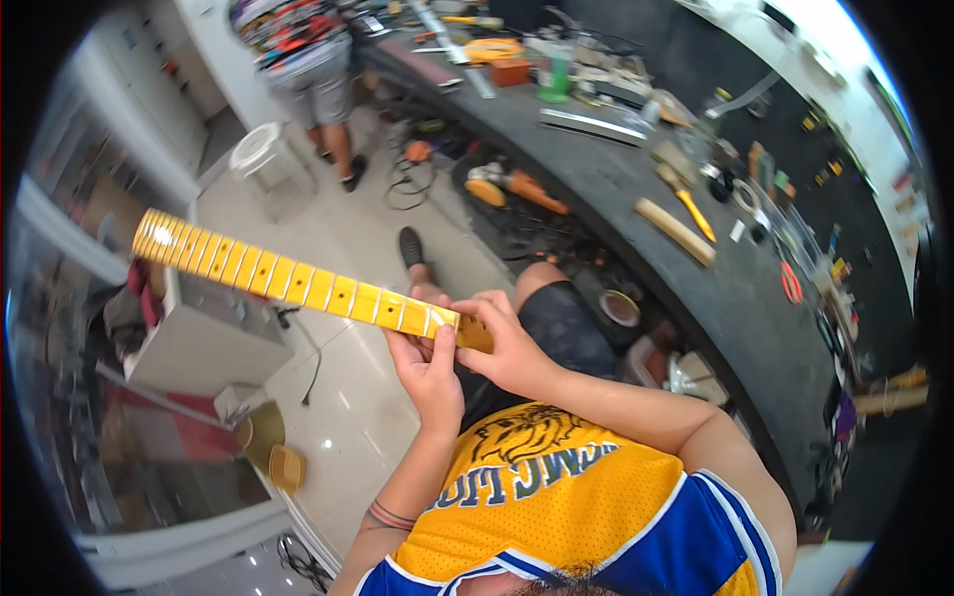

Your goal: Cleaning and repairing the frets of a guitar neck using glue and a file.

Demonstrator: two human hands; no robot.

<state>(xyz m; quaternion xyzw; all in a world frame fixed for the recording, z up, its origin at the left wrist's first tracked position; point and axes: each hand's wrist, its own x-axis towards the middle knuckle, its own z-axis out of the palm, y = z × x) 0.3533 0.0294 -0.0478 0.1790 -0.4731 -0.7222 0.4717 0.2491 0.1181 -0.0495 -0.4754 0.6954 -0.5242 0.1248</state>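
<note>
A guitar neck (pixel 288 281) with a glossy yellow fretboard, metal frets and dark dot inlays stretches from my lap up to the left. Its headstock end lies by my hands, and the other end points out over the floor. My left hand (pixel 429 375) is closed around the neck near the nut, thumb laid along the near edge. Just to the right, my right hand (pixel 505 348) grips the headstock (pixel 475 334), with its fingers bent over the top near the nut. The underside of the neck and most of the headstock are hidden.
A long dark workbench (pixel 636 258) curves along the right, bearing a wooden block (pixel 676 231), a yellow-handled brush (pixel 691 207), red-handled pliers (pixel 791 283) and many tools. A white stool (pixel 268 159) and another person (pixel 308 79) are at far left. A grey cabinet (pixel 199 338) stands left.
</note>
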